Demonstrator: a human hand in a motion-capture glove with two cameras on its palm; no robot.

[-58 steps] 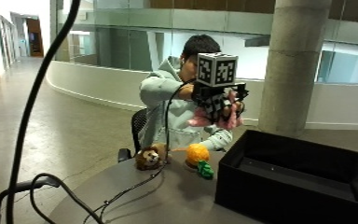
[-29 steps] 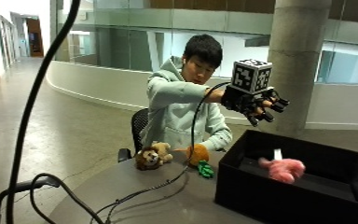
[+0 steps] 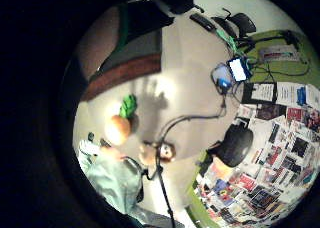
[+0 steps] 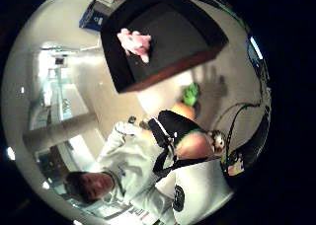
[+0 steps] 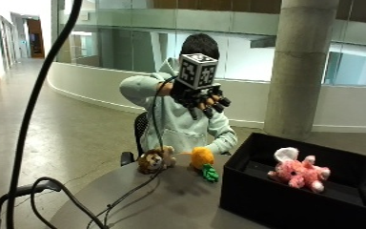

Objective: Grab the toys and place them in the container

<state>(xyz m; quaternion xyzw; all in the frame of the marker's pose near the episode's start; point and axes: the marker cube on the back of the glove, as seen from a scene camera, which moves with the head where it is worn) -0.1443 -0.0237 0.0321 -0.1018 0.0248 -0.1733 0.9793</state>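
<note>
While the gloved right hand (image 5: 203,100) hangs empty with fingers loosely spread, reaching for the orange toy (image 5: 201,156) might knock the brown toy (image 5: 155,159) off the worktop (image 5: 164,205).

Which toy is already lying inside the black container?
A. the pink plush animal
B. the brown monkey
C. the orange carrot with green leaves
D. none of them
A: the pink plush animal lies inside the black container, while the carrot and the brown monkey sit on the table beside it.
</note>
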